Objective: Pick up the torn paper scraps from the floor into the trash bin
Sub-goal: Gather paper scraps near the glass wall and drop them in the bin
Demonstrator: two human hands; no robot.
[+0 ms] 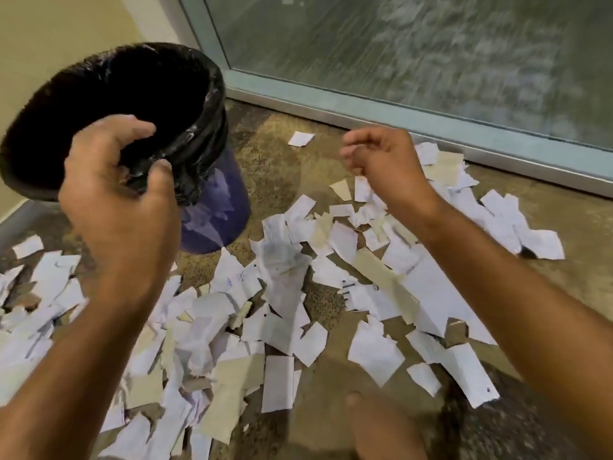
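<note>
Near the wall corner, you are gripping the trash bin (212, 207) by its near rim with your left hand (116, 194), thumb inside the black liner (199, 134), fingers curled outside. Your right hand (381, 161) is hovering above the floor (275, 154), fingers loosely curled, holding nothing visible. Paper scraps (298, 277) are lying strewn from the bin's base across to the glass door frame (431, 127).

Bin's long axis is tilting: mouth pointing up and toward you, base resting away.

Judgement: keep the mouth angled low beside the densest pile, and gather handfuls rather than single pieces, pinching flat scraps at an edge.
</note>
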